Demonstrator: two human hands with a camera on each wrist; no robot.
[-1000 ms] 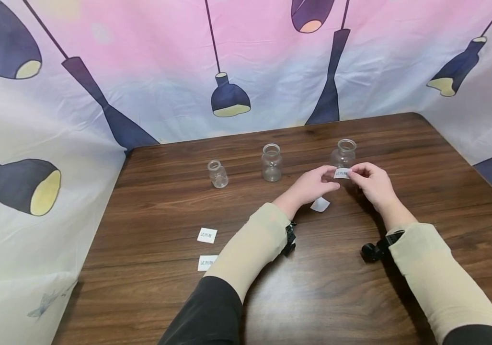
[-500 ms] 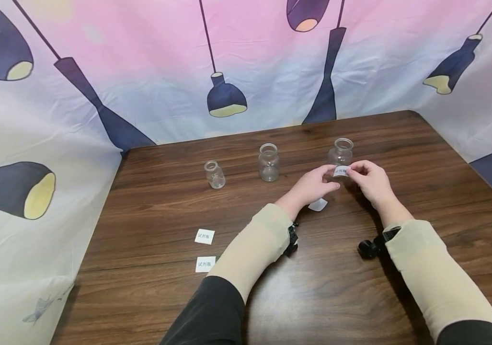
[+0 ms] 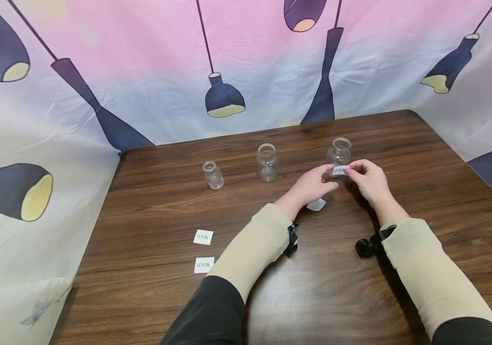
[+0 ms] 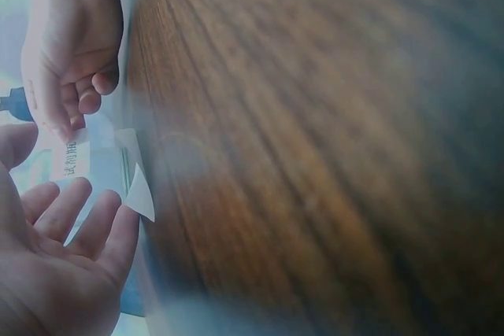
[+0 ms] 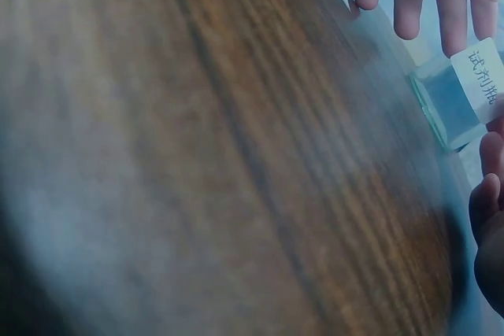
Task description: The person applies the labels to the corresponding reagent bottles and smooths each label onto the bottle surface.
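Note:
At the right back, a clear glass bottle [image 3: 339, 151] stands upright on the table. A white printed label [image 3: 339, 171] lies across its front, low on the body, curving slightly. My right hand [image 3: 371, 183] pinches the label's right end at the glass. The left hand [image 3: 310, 187] is at the other side, fingertips by the label's left end and thumb apart. In the left wrist view, the left fingers [image 4: 90, 226] are loosely extended. The right wrist view shows the label [image 5: 477, 80] against the glass near the bottle's base. A small blank white paper piece [image 3: 316, 205] lies below the left hand.
Two more clear glass bottles stand to the left, a medium one [image 3: 267, 163] and a small one [image 3: 213, 175]. Two printed labels, one farther [image 3: 203, 237] and one nearer [image 3: 204, 265], lie left of the left forearm. A printed cloth [image 3: 151, 86] hangs behind the wooden table [image 3: 151, 201].
The label, seen flatter a second ago, now curves along the bottle's front. Both hands keep almost the same place; the whole view has shifted slightly.

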